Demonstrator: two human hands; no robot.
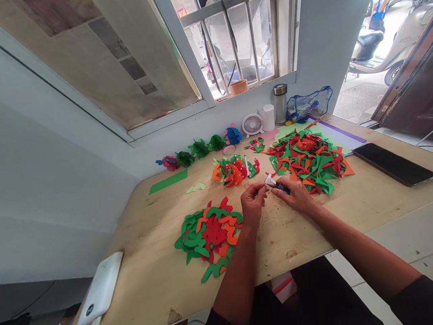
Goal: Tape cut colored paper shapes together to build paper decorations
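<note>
"What's under the fingers?"

"A wooden table point(142, 230)."

"Largest thing on it?"

"A scrap heap point(306, 158) in green, red and orange, beyond the right fingers. Then a pile of curved cut-outs point(211, 232), left of the left fingers and nearer the body."

"And the hands?"

"The right hand point(297, 195) has its fingers wrapped round a dark-handled tool point(283, 188). The left hand point(253, 201) pinches a small white piece point(269, 180) at its fingertips, by the tool's front end."

"Touching?"

"Can't tell."
</note>
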